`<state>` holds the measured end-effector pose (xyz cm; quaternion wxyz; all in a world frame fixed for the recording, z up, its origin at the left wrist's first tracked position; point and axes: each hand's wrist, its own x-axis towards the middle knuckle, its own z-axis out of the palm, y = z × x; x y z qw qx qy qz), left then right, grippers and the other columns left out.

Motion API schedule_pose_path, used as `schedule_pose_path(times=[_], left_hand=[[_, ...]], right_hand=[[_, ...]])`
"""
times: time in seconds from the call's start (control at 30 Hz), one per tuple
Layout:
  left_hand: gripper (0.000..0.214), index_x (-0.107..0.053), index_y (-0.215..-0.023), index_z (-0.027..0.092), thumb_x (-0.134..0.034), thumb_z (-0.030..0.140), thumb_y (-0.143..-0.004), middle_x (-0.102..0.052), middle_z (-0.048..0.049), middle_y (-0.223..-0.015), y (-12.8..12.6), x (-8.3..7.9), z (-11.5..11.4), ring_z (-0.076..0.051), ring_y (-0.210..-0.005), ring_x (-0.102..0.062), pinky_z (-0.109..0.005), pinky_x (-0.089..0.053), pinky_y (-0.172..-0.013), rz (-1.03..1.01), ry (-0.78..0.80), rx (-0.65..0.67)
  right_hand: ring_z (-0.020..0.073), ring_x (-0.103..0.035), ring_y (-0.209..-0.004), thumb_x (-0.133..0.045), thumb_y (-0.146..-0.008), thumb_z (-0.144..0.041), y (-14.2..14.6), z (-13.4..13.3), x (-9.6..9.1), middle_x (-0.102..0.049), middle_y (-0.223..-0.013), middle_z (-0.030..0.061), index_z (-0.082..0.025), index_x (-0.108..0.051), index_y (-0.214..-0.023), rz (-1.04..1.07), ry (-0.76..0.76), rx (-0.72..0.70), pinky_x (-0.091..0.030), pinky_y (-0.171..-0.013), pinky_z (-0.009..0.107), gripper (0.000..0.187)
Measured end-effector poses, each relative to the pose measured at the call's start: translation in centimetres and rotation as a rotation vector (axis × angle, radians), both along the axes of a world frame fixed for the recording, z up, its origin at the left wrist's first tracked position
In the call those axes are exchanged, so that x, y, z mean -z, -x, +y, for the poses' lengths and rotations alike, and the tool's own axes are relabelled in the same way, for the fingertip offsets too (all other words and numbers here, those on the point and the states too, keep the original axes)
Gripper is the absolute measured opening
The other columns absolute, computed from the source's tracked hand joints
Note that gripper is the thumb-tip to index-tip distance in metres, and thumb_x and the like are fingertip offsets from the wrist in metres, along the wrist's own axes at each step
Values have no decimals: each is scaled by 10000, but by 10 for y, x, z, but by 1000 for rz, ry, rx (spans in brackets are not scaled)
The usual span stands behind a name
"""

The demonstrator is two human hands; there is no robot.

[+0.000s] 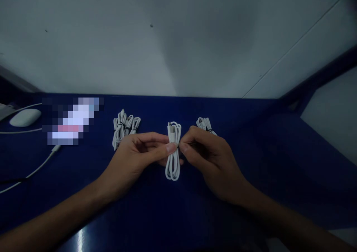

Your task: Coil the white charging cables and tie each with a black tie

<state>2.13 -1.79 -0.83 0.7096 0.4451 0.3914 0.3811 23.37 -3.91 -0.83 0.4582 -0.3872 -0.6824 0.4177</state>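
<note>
A coiled white USB cable (pixel 173 170) stands upright above the blue table, its plug at the top. My left hand (pixel 134 153) grips the coil around its middle, with the thumb across the front and the fingers behind. Right beside the coil, my right hand (pixel 212 155) is closed in a pinch on a thin black twist tie (pixel 177 145) at the cable's waist; most of the tie is hidden by the fingers. Behind the left hand lie several tied white cables (pixel 120 127). Another tied cable bundle (pixel 205 124) is partly hidden behind my right hand.
On the left of the blue table (pixel 156 214) lies a blurred-out lit device (pixel 74 120) with a white cord (pixel 41 166) plugged in. Near it is a white rounded case (pixel 25 117). A pale wall (pixel 125 51) rises along the back edge.
</note>
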Motion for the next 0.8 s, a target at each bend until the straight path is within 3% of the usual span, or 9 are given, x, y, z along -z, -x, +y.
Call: schedule_pose_path(times=[0.27,0.47,0.8], left_hand=[[162,-899,-1044,189,-952,224,-895,-893,-75,-916,1,-3,0,-205,-853,-872,-225,-684,-781,-51,48,17],[195,-876,-1059,178,-945,310,-933,-889,-91,-962,1,-2,0,-245,-914,-886,-239,-694,-786,-73,46,24],[158,-897,-1106,217,-902,184,-951,-890,-80,-1111,3,0,3,-192,-909,-868,-231,-681,-837,-67,0,24]], right_hand=[[85,-477,-624,-631,-1154,-247,-1,2,1,-590,-754,-65,-223,-710,-930,60,41,-46,-386,-569,249,239],[91,-473,-628,-626,-1172,-313,-2,0,3,-594,-766,-58,-225,-676,-908,74,50,-5,-404,-586,252,283],[91,-517,-618,-747,-1101,-318,-3,2,2,-643,-835,-30,-229,-743,-1008,105,138,14,-460,-571,240,130]])
